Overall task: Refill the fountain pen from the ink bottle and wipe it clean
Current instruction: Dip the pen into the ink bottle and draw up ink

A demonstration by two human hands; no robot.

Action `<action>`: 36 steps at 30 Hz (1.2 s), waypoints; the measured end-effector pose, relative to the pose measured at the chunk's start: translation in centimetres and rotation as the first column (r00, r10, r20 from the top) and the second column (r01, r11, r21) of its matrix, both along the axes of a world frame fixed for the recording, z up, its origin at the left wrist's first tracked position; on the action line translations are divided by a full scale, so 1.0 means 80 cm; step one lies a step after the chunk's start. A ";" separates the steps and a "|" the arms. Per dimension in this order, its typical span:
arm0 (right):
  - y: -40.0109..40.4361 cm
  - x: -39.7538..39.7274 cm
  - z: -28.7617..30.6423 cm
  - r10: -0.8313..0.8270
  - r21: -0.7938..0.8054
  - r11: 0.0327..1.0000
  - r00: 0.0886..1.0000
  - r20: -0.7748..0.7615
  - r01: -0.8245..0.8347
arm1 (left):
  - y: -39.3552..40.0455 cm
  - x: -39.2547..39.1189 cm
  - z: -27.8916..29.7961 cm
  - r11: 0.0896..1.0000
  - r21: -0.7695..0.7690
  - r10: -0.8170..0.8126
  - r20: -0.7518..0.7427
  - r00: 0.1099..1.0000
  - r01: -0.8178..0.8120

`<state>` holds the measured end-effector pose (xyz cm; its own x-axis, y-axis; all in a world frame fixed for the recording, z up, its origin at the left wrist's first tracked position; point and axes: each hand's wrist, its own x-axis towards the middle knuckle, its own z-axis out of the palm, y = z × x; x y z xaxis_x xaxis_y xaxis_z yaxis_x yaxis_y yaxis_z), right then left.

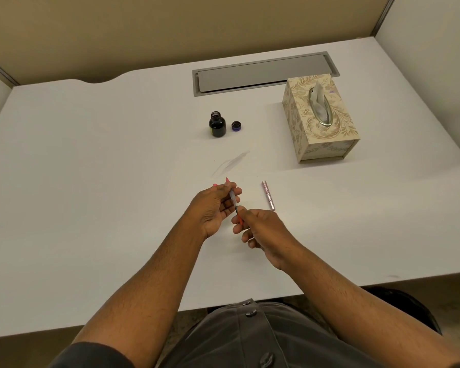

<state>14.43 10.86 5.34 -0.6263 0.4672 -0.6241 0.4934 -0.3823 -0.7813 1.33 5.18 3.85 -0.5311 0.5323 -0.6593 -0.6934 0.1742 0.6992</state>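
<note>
Both hands hold the fountain pen's inner part [234, 201], a thin clear converter with a pink end, over the middle of the white desk [91, 181]. My left hand [215, 208] pinches its upper section and my right hand [260, 232] pinches the lower end. The pink pen barrel [268, 195] lies on the desk just right of my hands. Farther back stands the open dark ink bottle [217, 124] with its purple cap [236, 126] beside it on the right.
A patterned tissue box [327, 134] with a tissue sticking up stands at the right. A grey smear [231, 163] marks the desk between bottle and hands. A metal cable hatch [263, 73] is set into the back of the desk.
</note>
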 end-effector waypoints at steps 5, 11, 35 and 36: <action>0.004 -0.003 -0.001 -0.004 0.047 0.999 1.000 0.003 0.004 | 0.001 0.001 0.002 1.000 0.001 -0.002 -0.012 1.000 0.002; -0.002 0.000 -0.005 0.004 0.182 0.983 0.998 0.070 -0.017 | 0.003 -0.005 0.001 0.998 -0.005 0.058 -0.032 0.998 -0.059; -0.004 0.005 0.007 0.028 0.150 0.988 0.998 0.053 -0.036 | 0.003 -0.006 -0.008 0.998 -0.001 0.069 -0.055 0.996 -0.069; -0.004 0.005 0.006 0.020 0.153 0.988 0.998 0.055 -0.028 | 0.003 -0.005 -0.008 0.998 -0.002 0.070 -0.057 0.996 -0.071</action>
<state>14.80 10.55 5.86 -0.6061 0.5455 -0.5789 0.5436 -0.2472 -0.8021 0.89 5.44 3.23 -0.6041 0.4893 -0.6290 -0.6629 0.1296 0.7374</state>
